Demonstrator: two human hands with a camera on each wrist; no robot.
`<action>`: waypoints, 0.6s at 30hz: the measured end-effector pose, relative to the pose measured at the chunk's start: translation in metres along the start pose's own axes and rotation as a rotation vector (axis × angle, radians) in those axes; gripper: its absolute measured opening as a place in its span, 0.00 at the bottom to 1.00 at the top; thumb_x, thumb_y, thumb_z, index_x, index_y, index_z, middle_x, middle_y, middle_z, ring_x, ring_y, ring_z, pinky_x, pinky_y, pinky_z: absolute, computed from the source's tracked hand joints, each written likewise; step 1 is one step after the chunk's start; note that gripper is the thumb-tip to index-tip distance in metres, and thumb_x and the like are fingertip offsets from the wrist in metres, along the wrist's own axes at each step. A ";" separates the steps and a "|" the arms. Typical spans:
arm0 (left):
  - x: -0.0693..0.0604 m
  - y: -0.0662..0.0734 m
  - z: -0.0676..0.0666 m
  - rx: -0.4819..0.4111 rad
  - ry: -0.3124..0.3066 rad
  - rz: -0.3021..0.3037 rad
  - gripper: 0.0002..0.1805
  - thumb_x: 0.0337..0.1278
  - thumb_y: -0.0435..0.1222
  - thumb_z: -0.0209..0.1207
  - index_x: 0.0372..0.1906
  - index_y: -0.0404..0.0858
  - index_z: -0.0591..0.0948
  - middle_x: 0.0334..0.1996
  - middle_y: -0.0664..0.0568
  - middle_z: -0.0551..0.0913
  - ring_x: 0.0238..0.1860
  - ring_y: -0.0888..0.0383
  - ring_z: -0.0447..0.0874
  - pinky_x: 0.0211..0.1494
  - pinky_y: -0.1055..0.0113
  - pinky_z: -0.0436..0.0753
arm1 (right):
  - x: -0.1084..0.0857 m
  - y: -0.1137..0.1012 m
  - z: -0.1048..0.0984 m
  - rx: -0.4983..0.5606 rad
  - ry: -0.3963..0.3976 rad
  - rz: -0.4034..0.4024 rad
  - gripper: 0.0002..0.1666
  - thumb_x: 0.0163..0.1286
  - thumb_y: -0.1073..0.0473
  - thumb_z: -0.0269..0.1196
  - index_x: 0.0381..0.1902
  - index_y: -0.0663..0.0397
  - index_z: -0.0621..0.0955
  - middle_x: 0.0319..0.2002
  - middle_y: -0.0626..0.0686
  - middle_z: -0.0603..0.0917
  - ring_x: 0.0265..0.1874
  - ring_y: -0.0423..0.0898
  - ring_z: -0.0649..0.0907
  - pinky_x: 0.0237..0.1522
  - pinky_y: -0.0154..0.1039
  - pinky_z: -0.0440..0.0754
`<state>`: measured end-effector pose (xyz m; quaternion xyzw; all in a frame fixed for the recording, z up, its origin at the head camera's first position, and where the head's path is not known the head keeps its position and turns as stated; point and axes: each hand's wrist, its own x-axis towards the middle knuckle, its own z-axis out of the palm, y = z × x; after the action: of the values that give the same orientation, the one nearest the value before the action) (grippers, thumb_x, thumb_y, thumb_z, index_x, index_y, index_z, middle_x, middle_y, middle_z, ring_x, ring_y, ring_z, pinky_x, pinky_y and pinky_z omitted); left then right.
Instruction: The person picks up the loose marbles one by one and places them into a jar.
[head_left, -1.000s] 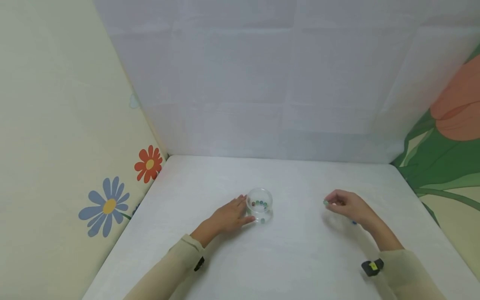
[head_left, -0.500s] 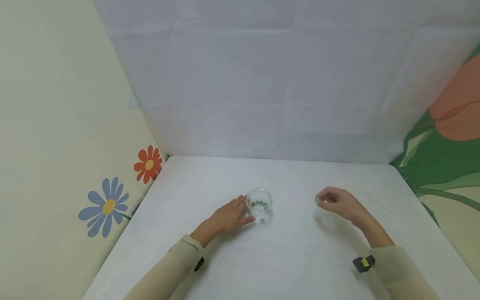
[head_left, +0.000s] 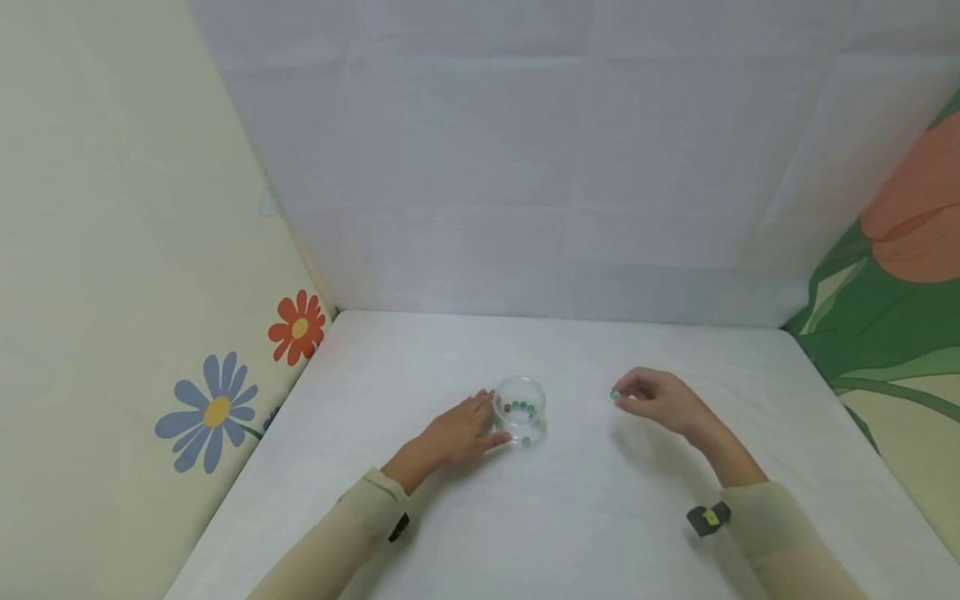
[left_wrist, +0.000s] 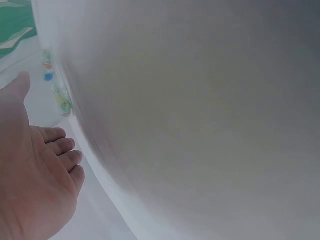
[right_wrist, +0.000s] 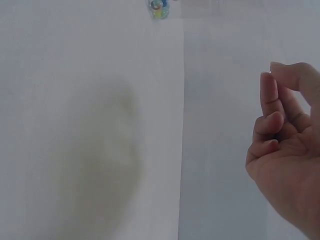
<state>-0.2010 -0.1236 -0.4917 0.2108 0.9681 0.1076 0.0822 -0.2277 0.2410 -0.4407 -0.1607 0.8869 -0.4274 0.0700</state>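
A clear round bowl (head_left: pixel 527 392) with several coloured marbles (head_left: pixel 515 406) in it stands near the middle of the table. My left hand (head_left: pixel 459 431) rests at its left side, thumb apart from the fairly straight fingers. The left wrist view has the palm of the left hand (left_wrist: pixel 35 175) beside marbles (left_wrist: pixel 63 102) that show through the bowl. To the right of the bowl, raised above the table, my right hand (head_left: pixel 660 400) pinches a green marble (head_left: pixel 615 395) between thumb and fingertips. In the right wrist view the right hand's fingertips mostly hide this marble.
A white cloth covers the table (head_left: pixel 450 542), and a white sheet (head_left: pixel 465 167) hangs behind it. Painted walls (head_left: pixel 105 250) border the left and right sides. Small black devices (head_left: pixel 708 518) sit at both cuffs.
My right hand has moved left, toward the bowl, carrying the green marble. A small blue thing seen beside the right wrist one second ago is now out of sight. The left hand stays still.
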 end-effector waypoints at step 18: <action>-0.001 0.000 -0.002 0.007 0.006 0.011 0.49 0.71 0.65 0.45 0.81 0.35 0.53 0.80 0.42 0.54 0.81 0.47 0.50 0.81 0.52 0.56 | 0.018 -0.028 0.027 0.063 -0.064 -0.121 0.09 0.68 0.57 0.70 0.44 0.52 0.84 0.37 0.51 0.82 0.35 0.48 0.73 0.35 0.36 0.74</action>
<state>-0.2005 -0.1239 -0.4896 0.2159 0.9676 0.1054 0.0779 -0.2306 0.1984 -0.4353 -0.2254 0.8589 -0.4533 0.0777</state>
